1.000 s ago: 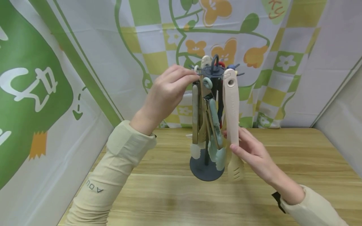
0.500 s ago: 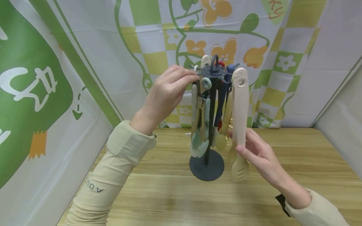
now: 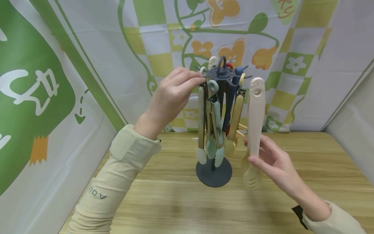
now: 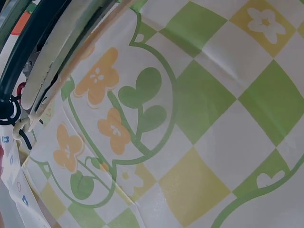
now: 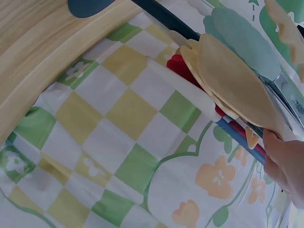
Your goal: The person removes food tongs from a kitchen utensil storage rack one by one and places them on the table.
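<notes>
- The right hand (image 3: 276, 161) pinches the pale tongs (image 3: 256, 120) low on the handle, thumb in front; they are near upright at three o'clock from the dark rack (image 3: 214, 178), just outside its hooks.
- The left hand (image 3: 175, 92) is at ten o'clock by the rack's rim, fingers bent and together; whether they pinch a hook or a loop, I cannot tell.
- Likely trouble: the low hold leaves the pale tongs top-heavy, so they could tip or slip through the fingers.
- Their heads might also catch the yellow tongs (image 3: 235, 113), knocking these off; a sideways tug on a rack this tall and narrow could topple it.
- The pale tongs look smooth and matte, plastic perhaps, with a rounded, holed top and a slotted spoon-shaped head at six o'clock.
- The green tongs (image 3: 218, 120) pair brassy metal inner faces with scalloped tips; the table (image 3: 175, 204) is wood-grained.
</notes>
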Motion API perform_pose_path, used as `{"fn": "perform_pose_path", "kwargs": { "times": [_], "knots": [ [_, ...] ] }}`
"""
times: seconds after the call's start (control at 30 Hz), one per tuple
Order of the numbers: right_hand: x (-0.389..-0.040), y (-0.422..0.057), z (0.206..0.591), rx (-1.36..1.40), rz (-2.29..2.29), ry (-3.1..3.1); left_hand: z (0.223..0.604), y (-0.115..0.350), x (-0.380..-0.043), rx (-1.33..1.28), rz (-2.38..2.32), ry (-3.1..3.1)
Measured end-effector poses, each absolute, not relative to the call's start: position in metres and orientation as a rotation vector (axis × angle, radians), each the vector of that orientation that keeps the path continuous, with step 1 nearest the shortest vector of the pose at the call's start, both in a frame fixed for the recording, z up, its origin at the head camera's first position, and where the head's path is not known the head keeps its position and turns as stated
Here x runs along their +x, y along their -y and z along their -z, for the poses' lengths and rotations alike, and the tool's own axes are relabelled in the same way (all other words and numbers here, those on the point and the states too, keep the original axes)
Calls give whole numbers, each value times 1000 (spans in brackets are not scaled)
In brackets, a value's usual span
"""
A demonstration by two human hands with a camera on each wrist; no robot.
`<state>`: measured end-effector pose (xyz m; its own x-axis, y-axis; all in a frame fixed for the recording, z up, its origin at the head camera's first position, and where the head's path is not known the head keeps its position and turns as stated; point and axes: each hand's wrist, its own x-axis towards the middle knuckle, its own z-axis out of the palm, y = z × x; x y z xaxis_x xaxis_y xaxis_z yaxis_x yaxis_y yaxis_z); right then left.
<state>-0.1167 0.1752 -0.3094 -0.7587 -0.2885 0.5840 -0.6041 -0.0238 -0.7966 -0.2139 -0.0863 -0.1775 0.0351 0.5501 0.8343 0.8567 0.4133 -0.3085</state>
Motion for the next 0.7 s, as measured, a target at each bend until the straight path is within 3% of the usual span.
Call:
{"fn": "perform_pose_path", "kwargs": {
  "times": [0.7],
  "knots": [
    [-120,-211,322,569,-1623,2186,178,86,-213,-1250,350,1637]
  ]
}}
